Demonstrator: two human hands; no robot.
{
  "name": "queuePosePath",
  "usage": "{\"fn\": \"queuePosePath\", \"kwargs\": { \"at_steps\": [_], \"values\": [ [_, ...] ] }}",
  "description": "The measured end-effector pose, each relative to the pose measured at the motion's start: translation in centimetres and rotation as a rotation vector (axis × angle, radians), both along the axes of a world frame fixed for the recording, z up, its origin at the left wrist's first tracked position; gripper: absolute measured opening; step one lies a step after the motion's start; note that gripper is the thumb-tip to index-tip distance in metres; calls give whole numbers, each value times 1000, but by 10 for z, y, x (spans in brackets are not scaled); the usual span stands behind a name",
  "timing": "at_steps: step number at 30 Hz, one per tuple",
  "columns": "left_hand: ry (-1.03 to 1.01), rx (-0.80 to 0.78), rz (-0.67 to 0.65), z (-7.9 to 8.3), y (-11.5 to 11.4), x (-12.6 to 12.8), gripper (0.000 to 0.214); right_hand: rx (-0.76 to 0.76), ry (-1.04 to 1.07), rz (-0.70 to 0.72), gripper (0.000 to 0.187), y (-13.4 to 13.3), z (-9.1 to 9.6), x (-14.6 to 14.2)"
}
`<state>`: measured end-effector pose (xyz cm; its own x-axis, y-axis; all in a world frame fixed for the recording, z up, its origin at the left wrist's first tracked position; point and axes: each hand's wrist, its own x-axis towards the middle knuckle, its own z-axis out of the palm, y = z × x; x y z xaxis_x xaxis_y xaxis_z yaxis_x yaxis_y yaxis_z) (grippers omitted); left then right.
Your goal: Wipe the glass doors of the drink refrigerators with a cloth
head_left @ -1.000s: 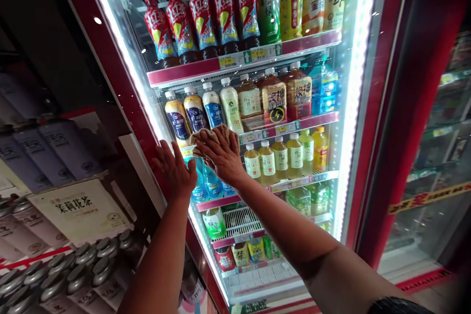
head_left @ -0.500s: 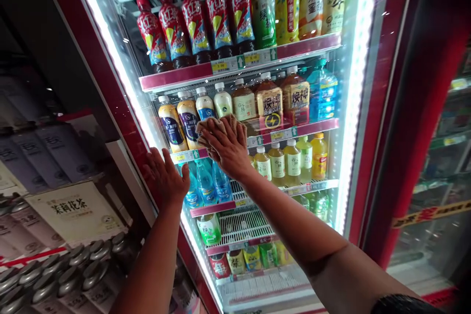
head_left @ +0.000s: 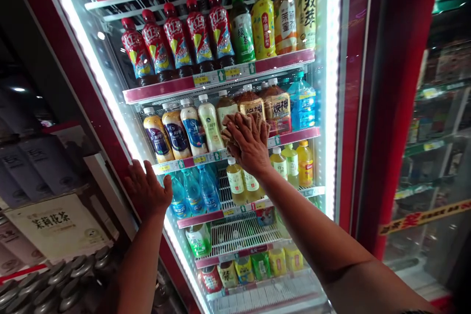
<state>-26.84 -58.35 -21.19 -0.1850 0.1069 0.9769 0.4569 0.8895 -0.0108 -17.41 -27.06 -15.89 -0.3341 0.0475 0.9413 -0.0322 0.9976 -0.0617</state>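
My right hand [head_left: 250,149] presses a crumpled brown cloth [head_left: 230,130] flat to the glass door of a lit drinks cooler, its fingers spread over the cloth. Behind the glass there, the hand and cloth partly cover amber drink bottles [head_left: 277,108]. Against the red door frame [head_left: 110,122] at the cooler's left side rests my left hand [head_left: 149,189], fingers apart and holding nothing. Blue bottles [head_left: 192,191] show through the glass just right of it.
Red-capped tea bottles [head_left: 175,41] line an upper cooler shelf. On the left stand grey canisters [head_left: 55,162], a cream box [head_left: 55,223] and several metal-lidded containers [head_left: 73,289]. Another glass-fronted cabinet [head_left: 415,157] is at the right.
The right hand has slid the cloth rightward across the glass, from the white-capped milk tea bottles to the amber ones. My left hand stays by the frame. The camera view has shifted somewhat.
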Motion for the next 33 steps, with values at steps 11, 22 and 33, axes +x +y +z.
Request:
{"fn": "queuePosePath", "kwargs": {
  "at_steps": [11,22,33],
  "values": [
    [-46,76,-68,-1,0,-4,82,-5,111,11,61,48,-3,5],
    [6,74,-26,2,3,1,80,-70,157,-35,70,98,-20,12],
    [87,-44,-136,28,88,30,71,-103,182,-41,72,159,-27,29]
  ]
}}
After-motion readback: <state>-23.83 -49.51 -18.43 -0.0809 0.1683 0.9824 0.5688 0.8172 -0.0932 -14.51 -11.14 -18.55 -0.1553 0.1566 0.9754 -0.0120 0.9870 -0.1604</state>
